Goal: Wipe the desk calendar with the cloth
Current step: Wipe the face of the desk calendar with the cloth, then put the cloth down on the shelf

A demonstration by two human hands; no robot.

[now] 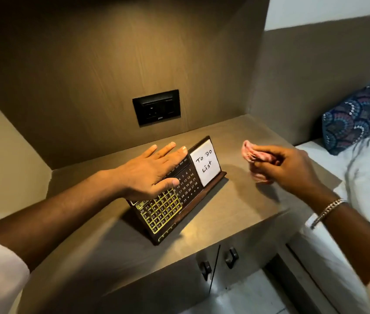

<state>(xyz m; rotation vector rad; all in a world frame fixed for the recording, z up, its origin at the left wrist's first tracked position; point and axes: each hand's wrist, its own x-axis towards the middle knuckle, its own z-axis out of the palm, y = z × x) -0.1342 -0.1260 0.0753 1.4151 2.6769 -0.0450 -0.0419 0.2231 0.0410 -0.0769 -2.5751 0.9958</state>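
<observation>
A dark wooden desk calendar (186, 189) stands tilted on the bedside table top (116, 241), with white numbers, a gold grid at its left and a white "To Do List" card (205, 165) at its right. My left hand (150, 171) lies flat over the calendar's top edge and upper left face, fingers spread, hiding the month row partly. My right hand (285, 166) hovers to the right of the calendar, apart from it, pinching a bunched pink cloth (253, 155).
A black socket plate (156, 107) sits in the wooden back panel. Side walls close in the table on the left. Cabinet doors with dark handles (231, 257) hang below. A bed with white sheets (360, 177) and a patterned blue pillow (353, 118) lies at the right.
</observation>
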